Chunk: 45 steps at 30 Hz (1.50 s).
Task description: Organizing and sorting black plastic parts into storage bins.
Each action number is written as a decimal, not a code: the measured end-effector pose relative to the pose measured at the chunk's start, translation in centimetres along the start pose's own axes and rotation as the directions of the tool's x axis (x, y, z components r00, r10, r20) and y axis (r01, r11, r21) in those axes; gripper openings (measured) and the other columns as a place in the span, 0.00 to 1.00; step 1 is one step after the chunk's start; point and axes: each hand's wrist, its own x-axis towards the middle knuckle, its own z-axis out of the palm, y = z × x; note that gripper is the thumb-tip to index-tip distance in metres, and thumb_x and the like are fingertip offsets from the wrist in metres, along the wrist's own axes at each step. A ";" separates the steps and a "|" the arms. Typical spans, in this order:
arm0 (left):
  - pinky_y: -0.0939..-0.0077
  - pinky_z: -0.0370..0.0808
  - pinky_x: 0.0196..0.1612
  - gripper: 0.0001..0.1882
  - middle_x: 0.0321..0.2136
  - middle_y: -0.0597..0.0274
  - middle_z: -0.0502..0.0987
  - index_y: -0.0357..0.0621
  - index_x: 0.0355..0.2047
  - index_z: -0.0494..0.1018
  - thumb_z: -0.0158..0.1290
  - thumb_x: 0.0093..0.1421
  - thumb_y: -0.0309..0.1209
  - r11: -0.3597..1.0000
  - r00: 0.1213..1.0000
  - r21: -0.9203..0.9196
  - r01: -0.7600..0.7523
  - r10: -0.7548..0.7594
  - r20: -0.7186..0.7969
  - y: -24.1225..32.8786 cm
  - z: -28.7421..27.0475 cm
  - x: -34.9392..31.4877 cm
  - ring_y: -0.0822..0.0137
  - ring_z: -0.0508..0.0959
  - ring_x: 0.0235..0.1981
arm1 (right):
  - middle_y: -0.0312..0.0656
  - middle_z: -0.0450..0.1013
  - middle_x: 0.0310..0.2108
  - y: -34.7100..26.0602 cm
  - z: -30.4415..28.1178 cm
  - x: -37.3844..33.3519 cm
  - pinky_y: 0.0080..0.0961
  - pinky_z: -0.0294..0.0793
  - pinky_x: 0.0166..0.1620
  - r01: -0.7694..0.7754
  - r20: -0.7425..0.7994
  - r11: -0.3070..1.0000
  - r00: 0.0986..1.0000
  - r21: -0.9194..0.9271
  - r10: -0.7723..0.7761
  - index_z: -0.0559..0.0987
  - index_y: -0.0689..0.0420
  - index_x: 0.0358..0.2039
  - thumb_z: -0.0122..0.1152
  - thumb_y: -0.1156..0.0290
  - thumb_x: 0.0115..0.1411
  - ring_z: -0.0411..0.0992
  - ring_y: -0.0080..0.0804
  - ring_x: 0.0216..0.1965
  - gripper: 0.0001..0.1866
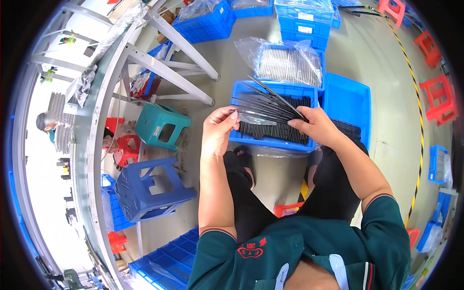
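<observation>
My right hand [315, 126] is closed round one end of a bundle of thin black rods [275, 102], which fan out toward the upper left. With thumb and forefinger, my left hand [220, 126] pinches the far tip of one black rod, whose other end runs back to the bundle. Both hands are above a blue crate [270, 143] filled with rows of similar black rods [278, 134]. The right hand covers part of this crate's right side. A clear plastic sheet shows among the rods in it.
A second blue crate [349, 94] on the right holds some black rods. Beyond, silvery rods [290, 66] fill another crate under plastic film. To the left stand a green stool [162, 124], a blue stool [154, 188] and a white-legged workbench [169, 72].
</observation>
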 end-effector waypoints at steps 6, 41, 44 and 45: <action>0.77 0.68 0.29 0.05 0.24 0.58 0.74 0.38 0.33 0.74 0.55 0.55 0.22 0.990 0.994 -0.124 0.070 -0.059 0.089 0.7 -0.2 -0.3 0.70 0.71 0.24 | 0.45 0.66 0.17 0.2 0.4 -0.1 0.27 0.65 0.28 0.031 0.019 0.999 0.999 0.034 -0.031 0.73 0.64 0.29 0.58 0.65 0.57 0.62 0.29 0.20 0.13; 0.87 0.56 0.17 0.07 0.21 0.58 0.76 0.35 0.30 0.74 0.58 0.54 0.27 0.978 0.977 -0.028 0.209 -0.207 0.049 1.3 -0.6 -0.3 0.79 0.64 0.14 | 0.49 0.69 0.19 0.7 0.3 -0.1 0.36 0.68 0.28 0.203 -0.058 0.890 0.967 -0.409 -0.247 0.69 0.59 0.26 0.59 0.62 0.56 0.70 0.47 0.24 0.14; 0.88 0.55 0.16 0.06 0.21 0.57 0.75 0.35 0.31 0.74 0.57 0.55 0.25 0.976 0.977 -0.023 0.215 -0.214 0.018 1.2 0.2 -0.4 0.80 0.62 0.12 | 0.49 0.69 0.18 0.9 0.7 -0.1 0.36 0.68 0.28 0.172 -0.064 0.893 0.974 -0.416 -0.217 0.69 0.59 0.26 0.58 0.62 0.56 0.70 0.47 0.24 0.13; 0.88 0.55 0.16 0.06 0.21 0.57 0.76 0.34 0.31 0.73 0.57 0.55 0.25 0.978 0.978 0.012 0.207 -0.207 -0.001 1.0 0.7 -0.4 0.80 0.61 0.12 | 0.49 0.68 0.18 0.8 0.8 -0.1 0.36 0.68 0.28 0.155 -0.068 0.894 0.977 -0.420 -0.201 0.69 0.59 0.27 0.58 0.63 0.57 0.70 0.47 0.24 0.13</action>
